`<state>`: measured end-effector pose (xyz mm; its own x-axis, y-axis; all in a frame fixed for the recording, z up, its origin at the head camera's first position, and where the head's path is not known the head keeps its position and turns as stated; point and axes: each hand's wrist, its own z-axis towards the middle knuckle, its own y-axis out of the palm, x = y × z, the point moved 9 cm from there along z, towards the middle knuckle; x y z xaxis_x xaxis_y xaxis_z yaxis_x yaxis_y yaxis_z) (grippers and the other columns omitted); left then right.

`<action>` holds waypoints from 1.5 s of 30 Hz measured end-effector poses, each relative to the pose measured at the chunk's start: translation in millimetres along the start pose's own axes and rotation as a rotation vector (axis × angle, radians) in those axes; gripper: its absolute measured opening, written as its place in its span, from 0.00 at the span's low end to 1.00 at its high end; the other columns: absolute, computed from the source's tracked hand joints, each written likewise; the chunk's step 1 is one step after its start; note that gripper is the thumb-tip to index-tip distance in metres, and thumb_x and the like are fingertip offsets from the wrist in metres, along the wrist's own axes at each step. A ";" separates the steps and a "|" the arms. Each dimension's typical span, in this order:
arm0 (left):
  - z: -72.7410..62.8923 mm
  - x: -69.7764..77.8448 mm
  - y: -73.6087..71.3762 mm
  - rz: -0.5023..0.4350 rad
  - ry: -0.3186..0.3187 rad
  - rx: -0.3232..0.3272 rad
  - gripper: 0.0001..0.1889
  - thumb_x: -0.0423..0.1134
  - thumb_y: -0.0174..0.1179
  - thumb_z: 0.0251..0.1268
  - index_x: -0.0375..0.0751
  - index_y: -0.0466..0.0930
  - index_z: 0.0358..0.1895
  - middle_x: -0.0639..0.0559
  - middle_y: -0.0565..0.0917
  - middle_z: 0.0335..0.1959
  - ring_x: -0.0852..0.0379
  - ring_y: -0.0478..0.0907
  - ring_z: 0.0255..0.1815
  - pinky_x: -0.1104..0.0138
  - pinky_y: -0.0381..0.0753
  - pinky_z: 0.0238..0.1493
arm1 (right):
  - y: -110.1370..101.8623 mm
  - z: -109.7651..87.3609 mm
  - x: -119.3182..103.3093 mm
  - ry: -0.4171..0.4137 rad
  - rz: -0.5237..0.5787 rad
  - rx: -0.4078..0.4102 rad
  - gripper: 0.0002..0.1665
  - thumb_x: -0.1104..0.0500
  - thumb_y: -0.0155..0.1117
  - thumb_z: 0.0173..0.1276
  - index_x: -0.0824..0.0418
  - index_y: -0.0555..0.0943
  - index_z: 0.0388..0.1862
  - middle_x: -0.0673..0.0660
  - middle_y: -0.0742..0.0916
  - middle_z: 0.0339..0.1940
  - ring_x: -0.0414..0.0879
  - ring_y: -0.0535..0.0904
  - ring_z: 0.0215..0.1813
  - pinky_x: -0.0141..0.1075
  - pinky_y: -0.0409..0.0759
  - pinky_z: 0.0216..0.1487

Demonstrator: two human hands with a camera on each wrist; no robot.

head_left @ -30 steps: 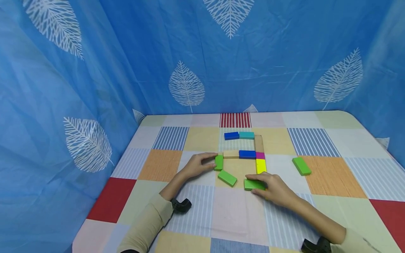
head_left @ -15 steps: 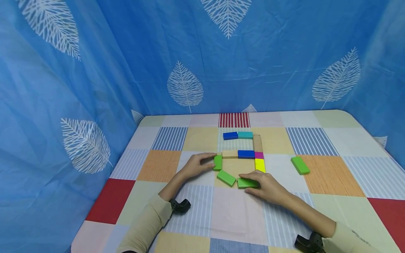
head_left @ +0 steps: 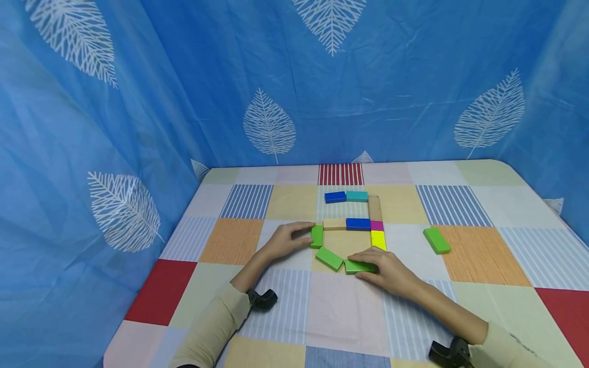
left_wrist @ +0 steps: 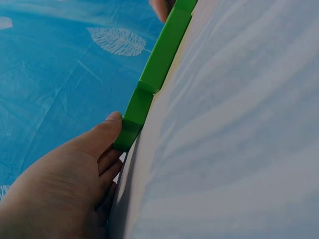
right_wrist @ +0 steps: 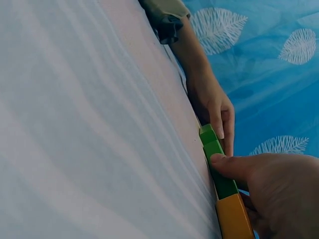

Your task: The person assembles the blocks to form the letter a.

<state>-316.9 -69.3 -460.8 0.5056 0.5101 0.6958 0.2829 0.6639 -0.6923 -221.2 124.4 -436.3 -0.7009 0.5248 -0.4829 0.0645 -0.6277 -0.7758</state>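
Green rectangular blocks lie on the patchwork cloth. My left hand (head_left: 282, 241) holds the leftmost green block (head_left: 316, 237) by its end, thumb on the near side and fingers partly hidden behind. A slanted green block (head_left: 329, 259) lies just to its right. Beyond that, my right hand (head_left: 391, 271) pinches another green block (head_left: 359, 266) between thumb and fingers, its left end at the slanted block's corner. In the right wrist view an orange block (right_wrist: 234, 217) sits against the held block's other end; the hand hides it in the head view.
Behind the hands, a wooden block (head_left: 334, 224), blue block (head_left: 358, 224), magenta block (head_left: 376, 226) and yellow block (head_left: 378, 240) form a row and corner. Further back are a tan block (head_left: 375, 208), teal block (head_left: 357, 197) and dark blue block (head_left: 335, 197). A loose green block (head_left: 436, 240) lies right.
My right hand has slid its green block left, up to the slanted green block, and then stayed there. The left hand keeps its place at the leftmost block.
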 end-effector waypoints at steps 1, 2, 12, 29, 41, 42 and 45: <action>0.0 0.4 -0.1 0.001 0.003 0.001 0.25 0.48 0.61 0.60 0.47 0.73 0.61 0.54 0.74 0.60 0.58 0.66 0.63 0.65 0.63 0.63 | -0.2 0.0 0.1 0.000 0.002 0.002 0.21 0.59 0.71 0.55 0.59 0.82 0.49 0.48 0.85 0.45 0.43 0.78 0.47 0.41 0.79 0.46; 0.0 0.8 -0.3 -0.001 0.004 0.002 0.25 0.48 0.61 0.60 0.47 0.73 0.61 0.54 0.74 0.60 0.57 0.66 0.63 0.65 0.63 0.63 | -0.2 -0.1 0.0 -0.001 0.002 0.003 0.22 0.58 0.71 0.54 0.59 0.82 0.49 0.47 0.85 0.45 0.42 0.78 0.47 0.41 0.79 0.46; -0.7 3.2 -0.6 -0.005 0.026 0.007 0.25 0.47 0.61 0.61 0.44 0.73 0.61 0.52 0.74 0.59 0.55 0.67 0.63 0.63 0.64 0.63 | 0.0 -0.3 -3.6 -0.020 0.000 0.010 0.22 0.57 0.71 0.55 0.59 0.82 0.50 0.46 0.84 0.46 0.40 0.78 0.48 0.41 0.79 0.47; 0.0 1.4 -0.6 -0.003 0.001 0.003 0.25 0.48 0.60 0.61 0.46 0.73 0.61 0.54 0.74 0.59 0.57 0.67 0.63 0.65 0.63 0.63 | 0.1 0.1 -3.1 -0.024 -0.001 0.001 0.22 0.57 0.71 0.55 0.58 0.82 0.51 0.46 0.84 0.46 0.40 0.77 0.49 0.40 0.79 0.47; 0.7 0.5 -0.1 -0.002 0.023 0.011 0.25 0.48 0.60 0.61 0.45 0.73 0.61 0.54 0.74 0.59 0.57 0.67 0.62 0.64 0.64 0.63 | -3.9 -1.1 -0.1 0.028 0.010 -0.004 0.28 0.53 0.72 0.53 0.58 0.79 0.55 0.49 0.83 0.49 0.43 0.77 0.50 0.42 0.78 0.49; 0.8 0.4 0.1 -0.001 0.024 0.011 0.25 0.48 0.60 0.61 0.45 0.73 0.61 0.54 0.75 0.59 0.57 0.67 0.62 0.65 0.64 0.63 | -5.7 -1.5 0.0 0.034 0.005 0.002 0.29 0.53 0.72 0.53 0.58 0.79 0.55 0.49 0.83 0.49 0.44 0.77 0.50 0.43 0.78 0.49; 1.2 0.1 0.6 0.004 0.024 0.009 0.25 0.48 0.60 0.61 0.45 0.73 0.61 0.54 0.75 0.59 0.58 0.67 0.62 0.66 0.64 0.62 | -13.5 -3.5 -0.9 0.037 -0.010 0.038 0.30 0.54 0.73 0.52 0.59 0.79 0.55 0.49 0.83 0.50 0.45 0.78 0.51 0.44 0.78 0.49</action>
<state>-317.6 -68.2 -460.9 0.5261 0.4995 0.6883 0.2735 0.6669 -0.6931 -219.0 134.4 -426.8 -0.6747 0.5515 -0.4905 0.0302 -0.6434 -0.7650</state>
